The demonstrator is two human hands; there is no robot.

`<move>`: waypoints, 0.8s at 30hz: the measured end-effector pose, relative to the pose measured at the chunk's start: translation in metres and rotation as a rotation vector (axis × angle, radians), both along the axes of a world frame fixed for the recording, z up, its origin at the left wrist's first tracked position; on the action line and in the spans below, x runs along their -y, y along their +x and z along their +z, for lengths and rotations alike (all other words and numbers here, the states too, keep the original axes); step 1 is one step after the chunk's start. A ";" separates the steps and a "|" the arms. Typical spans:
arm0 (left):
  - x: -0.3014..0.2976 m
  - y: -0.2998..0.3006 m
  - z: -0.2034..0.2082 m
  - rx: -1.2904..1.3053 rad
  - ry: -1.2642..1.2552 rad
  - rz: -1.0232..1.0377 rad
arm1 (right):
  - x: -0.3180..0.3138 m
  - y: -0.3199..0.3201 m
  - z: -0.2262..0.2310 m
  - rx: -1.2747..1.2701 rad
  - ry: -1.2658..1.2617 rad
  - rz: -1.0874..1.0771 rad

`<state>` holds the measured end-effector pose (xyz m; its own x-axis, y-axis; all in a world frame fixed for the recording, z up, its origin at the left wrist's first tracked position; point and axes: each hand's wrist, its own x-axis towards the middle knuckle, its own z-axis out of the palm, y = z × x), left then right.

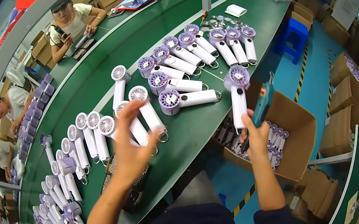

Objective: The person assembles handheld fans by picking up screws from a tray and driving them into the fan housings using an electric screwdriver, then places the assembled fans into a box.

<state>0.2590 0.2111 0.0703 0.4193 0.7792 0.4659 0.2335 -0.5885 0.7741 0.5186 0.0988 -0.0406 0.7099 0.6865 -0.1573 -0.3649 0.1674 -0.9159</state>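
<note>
My right hand (255, 136) is closed around the green electric screwdriver (263, 104), its bit end pointing up. The same fingers grip the lower end of a white handheld fan (238, 103) with a purple head, held at the bench edge. My left hand (134, 144), slightly blurred, hovers over the bench with thumb and fingers apart and nothing visible in it. Beneath it lie white handheld fans (148, 114) with white grilles facing up. Beyond them, a group of fans with exposed purple heads (169, 100) rests on the green bench (200, 145).
Below the bench's right edge, a cardboard box (297, 140) holds several fans. A dark perforated tray (136, 189) lies by my left forearm. More fans (68, 179) crowd the near left. Round metallic parts (221, 23) lie farther back. Across the bench, other people (69, 22) work.
</note>
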 end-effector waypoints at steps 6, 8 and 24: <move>-0.059 -0.233 -0.025 -0.030 0.111 0.624 | -0.069 0.029 -0.005 0.098 -0.161 0.147; -0.064 -0.292 -0.030 -0.179 0.121 0.860 | -0.081 0.025 -0.018 0.148 -0.310 0.112; -0.241 -0.487 -0.122 -1.123 -0.395 0.827 | -0.077 0.033 -0.018 0.651 -0.589 -0.061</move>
